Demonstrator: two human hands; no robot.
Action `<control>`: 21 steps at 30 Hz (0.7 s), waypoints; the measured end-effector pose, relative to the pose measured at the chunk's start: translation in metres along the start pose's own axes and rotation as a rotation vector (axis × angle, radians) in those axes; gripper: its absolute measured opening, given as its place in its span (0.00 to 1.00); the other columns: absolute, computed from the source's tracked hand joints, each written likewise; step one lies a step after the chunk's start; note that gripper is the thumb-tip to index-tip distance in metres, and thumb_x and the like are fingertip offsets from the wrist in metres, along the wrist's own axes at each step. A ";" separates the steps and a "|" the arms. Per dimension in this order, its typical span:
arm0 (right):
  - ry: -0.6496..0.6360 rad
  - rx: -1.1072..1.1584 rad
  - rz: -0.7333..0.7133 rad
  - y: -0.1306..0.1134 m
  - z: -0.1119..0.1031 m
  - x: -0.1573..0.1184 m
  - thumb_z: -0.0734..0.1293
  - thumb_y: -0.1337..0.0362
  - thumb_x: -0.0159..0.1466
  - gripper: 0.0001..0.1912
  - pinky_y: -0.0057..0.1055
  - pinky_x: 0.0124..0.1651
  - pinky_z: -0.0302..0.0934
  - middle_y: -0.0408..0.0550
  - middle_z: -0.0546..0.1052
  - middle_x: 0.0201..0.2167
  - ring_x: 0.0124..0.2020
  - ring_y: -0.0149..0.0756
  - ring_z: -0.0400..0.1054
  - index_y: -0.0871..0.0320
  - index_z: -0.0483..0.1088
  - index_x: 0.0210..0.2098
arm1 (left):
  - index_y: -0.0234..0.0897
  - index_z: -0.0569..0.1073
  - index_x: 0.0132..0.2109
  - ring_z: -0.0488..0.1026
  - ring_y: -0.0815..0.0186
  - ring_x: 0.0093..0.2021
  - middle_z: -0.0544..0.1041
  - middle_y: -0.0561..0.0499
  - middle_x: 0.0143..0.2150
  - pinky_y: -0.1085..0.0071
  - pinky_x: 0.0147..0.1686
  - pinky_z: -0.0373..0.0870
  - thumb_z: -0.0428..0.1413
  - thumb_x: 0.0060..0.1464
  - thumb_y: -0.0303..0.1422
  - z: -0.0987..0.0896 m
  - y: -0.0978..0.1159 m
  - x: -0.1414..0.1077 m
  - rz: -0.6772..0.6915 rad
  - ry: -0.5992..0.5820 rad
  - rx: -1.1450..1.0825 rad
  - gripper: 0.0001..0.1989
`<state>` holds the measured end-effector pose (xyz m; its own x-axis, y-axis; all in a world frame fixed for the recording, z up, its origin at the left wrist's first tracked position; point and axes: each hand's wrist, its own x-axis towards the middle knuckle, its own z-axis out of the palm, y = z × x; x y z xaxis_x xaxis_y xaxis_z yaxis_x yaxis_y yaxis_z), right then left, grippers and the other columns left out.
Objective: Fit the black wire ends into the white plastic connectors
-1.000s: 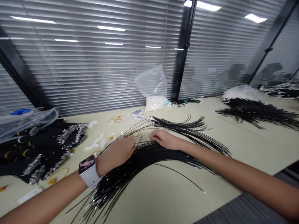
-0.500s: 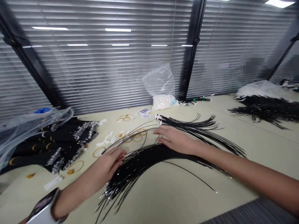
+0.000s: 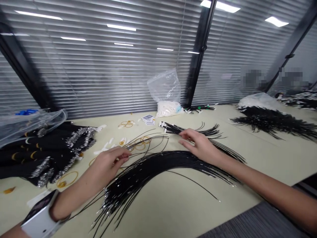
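Observation:
Thin black wires with bare metal tips lie in a thick curved bundle (image 3: 158, 165) across the table. My left hand (image 3: 105, 165), a watch on its wrist, is over the bundle's left part. Its thumb and fingers are closed on a few loose black wires (image 3: 141, 142), which arc to the right and trail out below the wrist. My right hand (image 3: 200, 147) is above the bundle's right part, thumb and index finger apart and nothing visible between them. Just behind it lies another group of black wires (image 3: 213, 131) with white connectors (image 3: 162, 125) at the left end.
Yellow rubber bands (image 3: 68, 180) and small white pieces (image 3: 107, 145) lie scattered at left, beside tied black wire bundles (image 3: 15, 168) and plastic wrap (image 3: 55, 117). A clear bag of white parts (image 3: 169, 109) stands by the window blinds. More black wires (image 3: 269, 122) lie at right.
My right hand has moved right, away from the loose wires. My left hand has lifted slightly off the bundle, fingers now closed on a few wires. The view has shifted a little.

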<state>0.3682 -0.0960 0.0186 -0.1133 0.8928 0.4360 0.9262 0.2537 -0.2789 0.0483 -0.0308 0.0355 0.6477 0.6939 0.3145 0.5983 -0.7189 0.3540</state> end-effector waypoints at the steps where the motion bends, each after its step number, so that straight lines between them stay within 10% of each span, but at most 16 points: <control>1: 0.001 0.015 -0.089 -0.012 0.001 0.005 0.57 0.54 0.66 0.18 0.34 0.48 0.60 0.54 0.71 0.47 0.47 0.38 0.65 0.60 0.64 0.48 | 0.38 0.73 0.38 0.72 0.66 0.34 0.77 0.51 0.36 0.69 0.36 0.68 0.47 0.59 0.33 -0.001 0.001 0.003 -0.002 0.017 -0.006 0.10; 5: -0.040 0.018 -0.367 -0.063 0.017 0.029 0.66 0.50 0.59 0.32 0.37 0.58 0.51 0.53 0.65 0.56 0.57 0.40 0.56 0.60 0.57 0.57 | 0.39 0.73 0.39 0.72 0.67 0.36 0.77 0.52 0.37 0.72 0.36 0.68 0.49 0.58 0.33 -0.005 0.003 0.012 0.027 0.061 -0.031 0.09; 12: -0.115 -0.010 -0.448 -0.097 0.048 0.081 0.56 0.72 0.65 0.09 0.30 0.38 0.56 0.49 0.73 0.33 0.36 0.34 0.66 0.62 0.67 0.37 | 0.37 0.70 0.42 0.70 0.66 0.36 0.74 0.50 0.38 0.70 0.38 0.66 0.48 0.59 0.35 -0.016 -0.004 0.015 0.034 0.101 -0.041 0.09; 21: -0.100 0.020 -0.327 -0.101 -0.020 0.107 0.52 0.65 0.68 0.12 0.29 0.35 0.52 0.51 0.73 0.36 0.34 0.34 0.64 0.61 0.64 0.42 | 0.36 0.64 0.32 0.64 0.69 0.29 0.66 0.53 0.28 0.73 0.31 0.62 0.40 0.62 0.40 -0.038 -0.010 0.004 -0.167 -0.076 -0.231 0.16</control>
<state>0.2698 -0.0333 0.1100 -0.4389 0.7946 0.4196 0.8276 0.5393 -0.1556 0.0269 -0.0188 0.0669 0.5881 0.7905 0.1710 0.5822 -0.5606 0.5890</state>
